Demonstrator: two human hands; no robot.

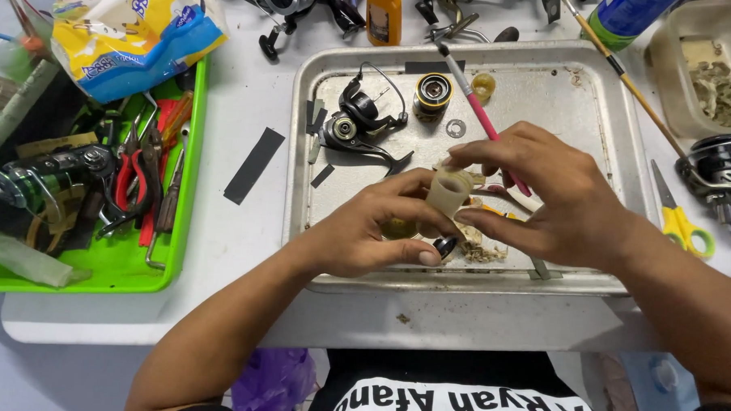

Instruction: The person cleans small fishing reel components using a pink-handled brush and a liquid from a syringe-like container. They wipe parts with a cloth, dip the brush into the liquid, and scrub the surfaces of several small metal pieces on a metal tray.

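Fingers: your left hand (372,234) pinches a small dark round part (444,246) between thumb and fingertips; your right hand (548,196) closes around a pale cream wad of cloth (449,190) and a pink-handled brush (480,114).
Where: both hands meet over the front of the scuffed metal baking tray (618,158).
Tray: a black spinning-reel body (356,126) lies left, a gold-and-black spool (432,94) behind your hands.
Around: a green plastic bin of pliers (183,215) sits left, yellow-handled scissors (682,225) right.

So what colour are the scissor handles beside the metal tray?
Yellow with green inside the loops, on the scissors; the head view shows them.
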